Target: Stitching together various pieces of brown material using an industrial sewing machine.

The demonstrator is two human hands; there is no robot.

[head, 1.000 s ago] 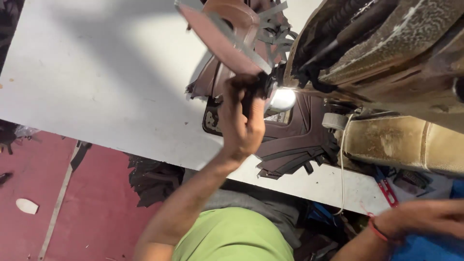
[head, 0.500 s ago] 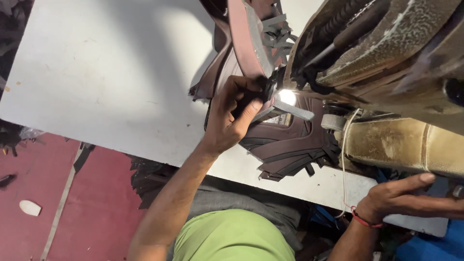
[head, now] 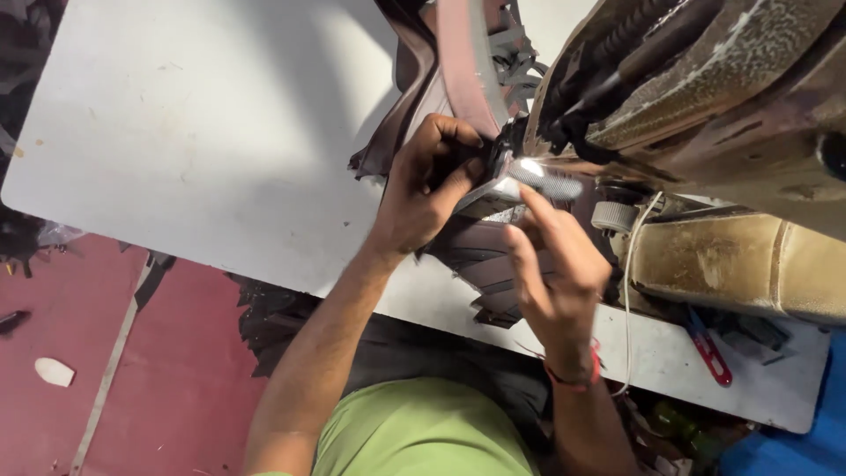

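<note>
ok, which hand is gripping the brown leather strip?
The left hand, fingers curled around the brown leather strip; the right hand rests lower, by the lit metal plate.

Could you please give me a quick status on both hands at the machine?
Left hand grips brown leather piece. Right hand fingers at lit needle area. Leather stack beneath.

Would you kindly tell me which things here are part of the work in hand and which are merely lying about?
In use: left hand, right hand, brown leather strip, sewing machine, stacked leather pieces.
Lying about: red-handled tool, white scrap on the floor, dark offcuts.
</note>
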